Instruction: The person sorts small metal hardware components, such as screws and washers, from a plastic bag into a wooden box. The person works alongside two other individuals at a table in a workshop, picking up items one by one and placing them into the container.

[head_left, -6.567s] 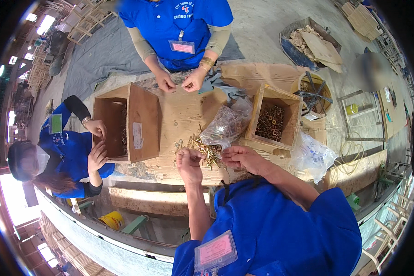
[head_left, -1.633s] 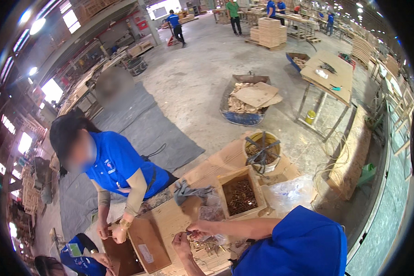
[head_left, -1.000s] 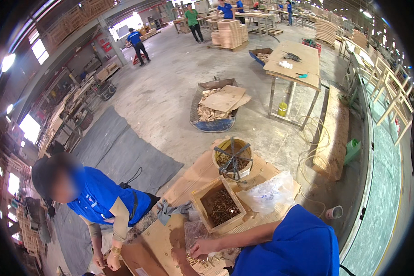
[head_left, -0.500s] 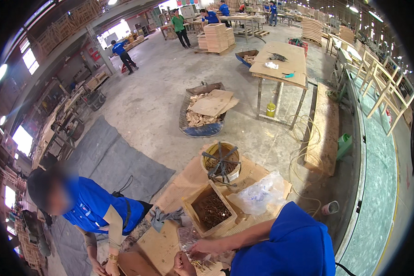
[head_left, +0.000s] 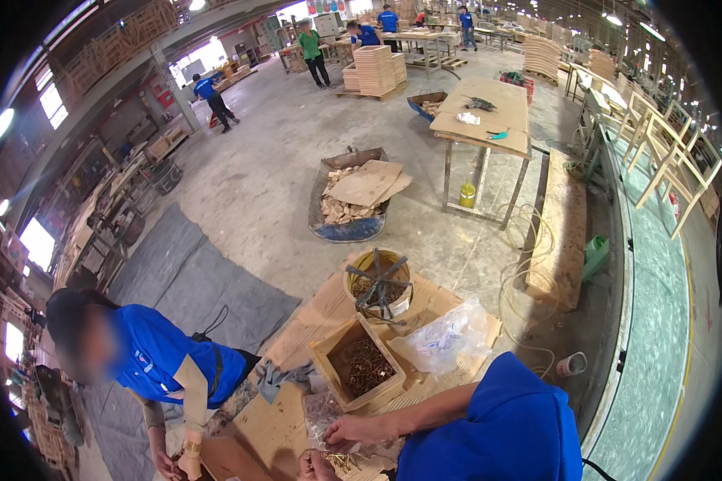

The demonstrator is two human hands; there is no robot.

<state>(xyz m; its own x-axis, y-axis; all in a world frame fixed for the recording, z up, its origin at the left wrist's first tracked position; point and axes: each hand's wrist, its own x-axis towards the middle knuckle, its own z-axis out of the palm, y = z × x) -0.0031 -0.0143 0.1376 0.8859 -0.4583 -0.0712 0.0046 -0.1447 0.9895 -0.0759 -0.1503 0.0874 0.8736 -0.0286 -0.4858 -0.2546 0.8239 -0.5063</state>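
Note:
My right hand (head_left: 351, 431) reaches in from the right over a clear plastic bag (head_left: 317, 413), its fingers curled together. Below it, at the lower edge, is my left hand (head_left: 316, 466), also with its fingers closed. Whatever either hand holds is too small or hidden to make out. Brass-coloured loose screws (head_left: 343, 462) lie on the tabletop beside my hands. Just beyond my right hand stands a square wooden box (head_left: 383, 389) with many dark and brassy screws in it. Behind the box is a round yellow tub (head_left: 407, 298) with black straps crossed over its top.
A co-worker in blue (head_left: 168, 353) works at the left with both hands by a cardboard box (head_left: 234, 458). A grey cloth (head_left: 285, 378) and a crumpled plastic bag (head_left: 449, 341) lie on the cardboard-topped table (head_left: 321, 293). Beyond stand a scrap-filled cart (head_left: 349, 231) and a workbench (head_left: 489, 96).
The view has shifted slightly. My right hand has moved a little left and my left hand slightly lower, both still closed. The co-worker's hands have shifted a little.

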